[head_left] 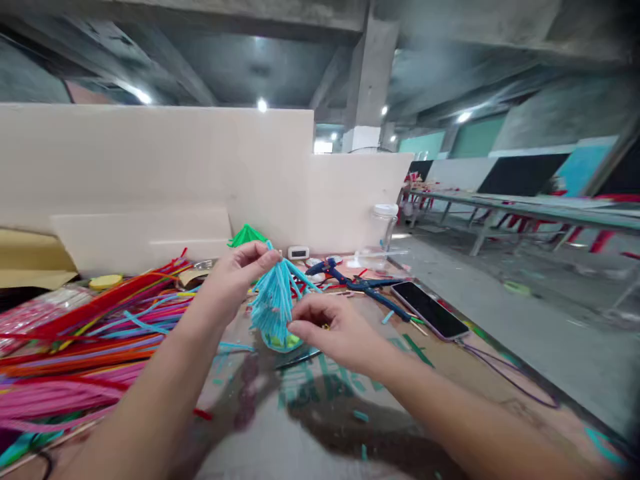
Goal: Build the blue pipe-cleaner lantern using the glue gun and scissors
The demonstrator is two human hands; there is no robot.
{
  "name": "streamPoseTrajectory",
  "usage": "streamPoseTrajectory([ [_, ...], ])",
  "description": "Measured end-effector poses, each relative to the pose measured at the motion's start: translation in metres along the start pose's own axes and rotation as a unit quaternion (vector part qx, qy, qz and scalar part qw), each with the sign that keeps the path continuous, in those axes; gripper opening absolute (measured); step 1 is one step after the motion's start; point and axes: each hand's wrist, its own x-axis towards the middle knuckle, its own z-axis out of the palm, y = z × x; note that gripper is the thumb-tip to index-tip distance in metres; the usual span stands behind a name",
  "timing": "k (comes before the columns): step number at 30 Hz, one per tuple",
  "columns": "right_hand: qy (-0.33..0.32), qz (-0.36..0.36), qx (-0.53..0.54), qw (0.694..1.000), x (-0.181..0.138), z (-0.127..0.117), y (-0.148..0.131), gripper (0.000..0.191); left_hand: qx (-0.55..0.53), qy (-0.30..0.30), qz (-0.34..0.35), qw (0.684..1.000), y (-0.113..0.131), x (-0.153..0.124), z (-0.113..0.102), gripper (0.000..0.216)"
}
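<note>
A cone of light blue pipe cleaners stands over a round base with green and yellow in it. At its peak, my left hand pinches the top between thumb and fingers. My right hand is closed at the cone's lower right side, thumb against fingertips, at the ends of the blue strands. What lies between those right fingertips is too small to make out. Behind the left hand shows a green cone-shaped piece. Under the base is a dark, shiny-edged round plate.
Bundles of coloured pipe cleaners cover the left. Right of the hands lie a blue glue gun, dark-handled cutters and a phone with a cord. A lidded clear jar and small white display stand before a pale board.
</note>
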Motion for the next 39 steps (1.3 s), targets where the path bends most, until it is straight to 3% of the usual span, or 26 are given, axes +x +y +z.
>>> streamPoseTrajectory([
  [4, -0.060, 0.009, 0.019, 0.998, 0.004, -0.006, 0.007, 0.013, 0.003, -0.028, -0.024, 0.999, 0.000, 0.001, 0.001, 0.032],
  [11, -0.081, 0.029, 0.047, 0.995, 0.011, -0.012, 0.020, 0.013, -0.011, 0.021, -0.022, 0.999, 0.007, 0.000, 0.000, 0.026],
  [14, -0.089, 0.030, 0.055, 0.994, 0.012, -0.012, 0.020, 0.013, 0.023, 0.037, 0.017, 0.999, 0.006, -0.002, 0.003, 0.024],
  [18, -0.110, 0.046, 0.122, 0.985, 0.011, -0.010, 0.020, 0.016, 0.128, 0.112, 0.109, 0.979, 0.003, -0.006, 0.010, 0.021],
  [20, -0.115, 0.054, 0.157, 0.979, 0.010, -0.009, 0.021, 0.018, 0.126, 0.122, 0.118, 0.977, 0.003, -0.006, 0.009, 0.019],
  [25, -0.140, 0.063, 0.034, 0.988, 0.010, -0.010, 0.023, 0.009, 0.057, 0.143, 0.134, 0.979, 0.006, -0.001, -0.005, 0.020],
  [29, -0.020, 0.043, 0.024, 0.999, 0.015, -0.020, 0.024, 0.022, 0.132, 0.012, 0.038, 0.990, 0.011, -0.002, -0.010, 0.027],
  [31, -0.003, 0.031, 0.071, 0.997, 0.017, -0.024, 0.023, 0.033, 0.155, -0.039, 0.023, 0.987, 0.010, -0.004, -0.005, 0.029],
  [35, -0.042, 0.021, 0.173, 0.984, 0.014, -0.018, 0.023, 0.036, 0.171, -0.103, 0.033, 0.979, 0.005, -0.007, 0.013, 0.029],
  [39, -0.112, 0.051, 0.318, 0.940, 0.012, -0.007, 0.028, 0.029, 0.116, -0.133, 0.014, 0.984, -0.003, -0.010, 0.024, 0.030],
])
